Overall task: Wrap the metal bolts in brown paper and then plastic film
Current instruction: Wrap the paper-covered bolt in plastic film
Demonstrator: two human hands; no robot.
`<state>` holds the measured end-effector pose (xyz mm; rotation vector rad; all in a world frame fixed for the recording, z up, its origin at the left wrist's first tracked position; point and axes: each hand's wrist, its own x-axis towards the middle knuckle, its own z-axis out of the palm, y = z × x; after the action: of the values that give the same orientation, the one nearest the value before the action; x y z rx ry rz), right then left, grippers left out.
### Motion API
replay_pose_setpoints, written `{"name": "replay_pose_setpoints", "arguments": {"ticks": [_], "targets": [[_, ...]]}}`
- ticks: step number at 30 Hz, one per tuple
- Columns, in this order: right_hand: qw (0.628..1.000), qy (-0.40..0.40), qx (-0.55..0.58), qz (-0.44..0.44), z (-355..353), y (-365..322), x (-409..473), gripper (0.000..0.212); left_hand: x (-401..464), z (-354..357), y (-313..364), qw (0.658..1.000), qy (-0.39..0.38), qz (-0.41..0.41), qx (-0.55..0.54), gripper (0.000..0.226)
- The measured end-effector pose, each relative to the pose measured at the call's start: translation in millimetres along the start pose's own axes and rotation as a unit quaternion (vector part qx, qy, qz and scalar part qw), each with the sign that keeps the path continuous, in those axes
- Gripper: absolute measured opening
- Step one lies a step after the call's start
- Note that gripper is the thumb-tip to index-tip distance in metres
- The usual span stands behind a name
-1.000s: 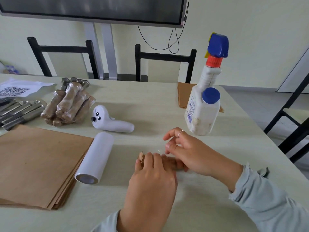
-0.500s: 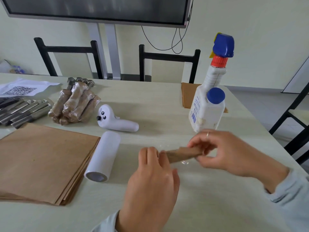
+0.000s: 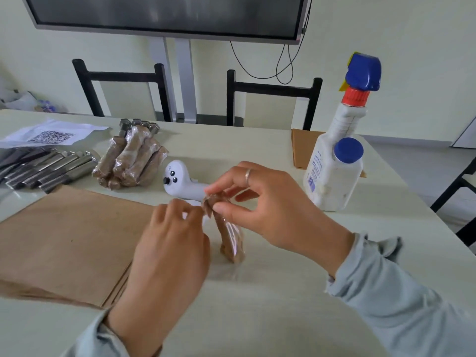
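Tabletop [image 3: 283, 305]: pale green surface carrying all items listed below; two black chairs [image 3: 273, 99] stand behind its far edge, beneath a wall screen [image 3: 164, 16].
Brown paper stack [image 3: 67, 240]: flat sheets lying at the left, the near right corner partly covered by the left hand.
Spray bottle [image 3: 337, 150]: white, upright at the right, with a red collar and blue trigger head; a blue-capped white container stands just in front of it, touching or nearly so.
Bare bolts [image 3: 43, 168]: a row of unwrapped metal bolts lying side by side at the far left.
Wrapped bolts [image 3: 131, 161]: a pile of finished bundles in brown paper and clear film, between the bare bolts and the controller; a few hex heads show behind it.
Controller [image 3: 180, 184]: white handheld device with dark buttons, lying just beyond the hands.
Left hand [image 3: 170, 248]: fingers curled, fingertips pinching the film or paper at the bundle's upper end.
Right hand [image 3: 268, 204]: ring on one finger; thumb and fingers pinch the upper end of the bundle.
Bundle in work [image 3: 230, 235]: one bolt in brown paper with glossy film, held tilted near upright between both hands at the centre, its lower end at the tabletop.
Film roll [image 3: 193, 203]: white, almost wholly hidden behind the hands.
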<state>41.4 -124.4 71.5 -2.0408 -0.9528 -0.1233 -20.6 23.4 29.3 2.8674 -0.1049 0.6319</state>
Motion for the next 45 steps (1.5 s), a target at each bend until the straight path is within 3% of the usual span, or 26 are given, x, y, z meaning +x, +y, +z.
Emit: {"name": "replay_pose_setpoints", "arguments": {"ticks": [1,3,6,9,11,14,15,18,19,20,24,28,32,37,41,43,45], "targets": [[1.0,-0.004,-0.01,-0.002,4.3,-1.8,3.4,0.018,2.8,-1.8,-6.7,0.999,-0.033,-0.038,0.007,0.019],[1.0,-0.016,-0.016,0.007,11.7,-4.8,10.1,0.018,3.0,2.3,-17.7,0.992,-0.08,-0.091,0.024,0.042],[0.999,-0.043,-0.013,0.018,22.5,-10.5,18.1,0.018,1.3,8.1,-28.0,0.99,-0.084,-0.107,-0.033,0.061],[0.997,-0.075,-0.024,0.011,29.7,-14.8,23.4,0.019,4.2,6.3,-43.0,0.972,-0.078,-0.177,-0.13,0.046],[0.994,-0.106,-0.027,0.023,31.8,-18.3,27.4,0.02,5.2,5.2,-53.2,0.943,-0.064,-0.231,-0.229,0.037],[0.984,-0.168,-0.042,0.042,32.5,-20.0,35.4,0.02,3.9,3.3,-68.8,0.877,-0.04,-0.305,-0.368,0.032],[0.98,-0.186,-0.052,0.047,32.8,-19.9,37.3,0.02,2.1,1.4,-72.2,0.84,-0.028,-0.333,-0.428,0.03],[0.972,-0.218,-0.066,0.06,36.3,-20.6,41.0,0.019,-2.7,-13.7,-75.5,0.68,0.012,-0.394,-0.619,0.022],[0.97,-0.226,-0.073,0.058,38.7,-20.8,40.8,0.018,-5.0,-17.7,-75.6,0.648,0.022,-0.4,-0.648,0.019],[0.967,-0.234,-0.083,0.053,41.7,-21.6,40.2,0.018,-7.6,-19.7,-75.9,0.637,0.027,-0.402,-0.658,0.019],[0.959,-0.268,-0.082,0.038,54.2,-19.1,35.6,0.019,-16.0,-17.2,-74.4,0.676,0.038,-0.376,-0.632,0.017],[0.964,-0.252,-0.055,0.071,64.2,-7.8,28.3,0.019,-18.9,-14.4,-73.0,0.714,0.021,-0.354,-0.604,0.019],[0.957,-0.244,-0.003,0.155,63.5,1.9,23.1,0.02,-21.1,-13.9,-61.7,0.804,-0.018,-0.314,-0.504,0.036],[0.899,-0.231,0.257,0.269,49.0,-1.4,31.2,0.023,-27.3,-9.2,-39.1,0.904,-0.046,-0.248,-0.344,0.056],[0.907,-0.197,0.196,0.315,59.6,-6.6,34.8,0.025,-23.6,-8.6,-31.0,0.916,-0.099,-0.235,-0.311,0.076],[0.908,-0.187,0.189,0.325,62.2,-7.2,36.6,0.029,-15.2,-4.9,-36.1,0.89,-0.075,-0.253,-0.372,0.077],[0.908,-0.173,0.188,0.333,59.6,-8.4,37.9,0.035,-17.4,-2.4,-39.5,0.904,-0.079,-0.214,-0.362,0.082]]}}
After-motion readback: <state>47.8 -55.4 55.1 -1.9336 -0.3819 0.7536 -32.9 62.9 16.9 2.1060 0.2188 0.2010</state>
